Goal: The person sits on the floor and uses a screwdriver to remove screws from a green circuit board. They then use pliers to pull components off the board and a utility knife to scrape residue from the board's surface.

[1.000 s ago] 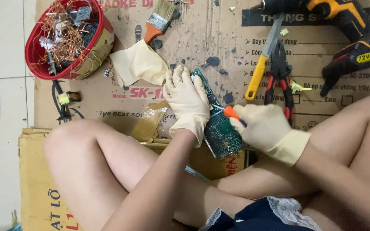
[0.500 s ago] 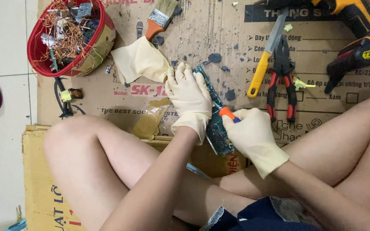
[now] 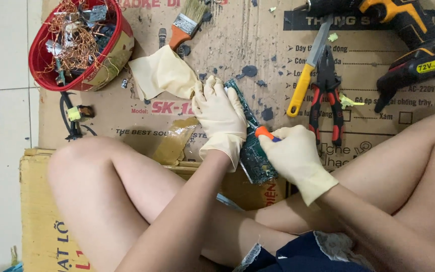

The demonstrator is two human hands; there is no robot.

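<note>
The left hand (image 3: pixel 221 115), in a thin cream rubber glove, lies flat with fingers together, pressing down on a green circuit board (image 3: pixel 256 157) that rests on the cardboard sheet (image 3: pixel 258 50) between the person's knees. The right hand (image 3: pixel 295 157), gloved the same, is closed in a fist around a tool with an orange handle (image 3: pixel 264 133), its tip against the board's edge. Just beyond the left fingertips lies a crumpled spare glove (image 3: pixel 162 75), limp and matte. Further out sit a flat paintbrush (image 3: pixel 187 21) with a metal ferrule, red-handled pliers (image 3: pixel 327 93), a yellow-handled blade (image 3: pixel 308 70) and a black-and-yellow cordless drill (image 3: pixel 414 45). A round red bowl (image 3: pixel 119 48) holds tangled copper wire (image 3: pixel 74 40).
</note>
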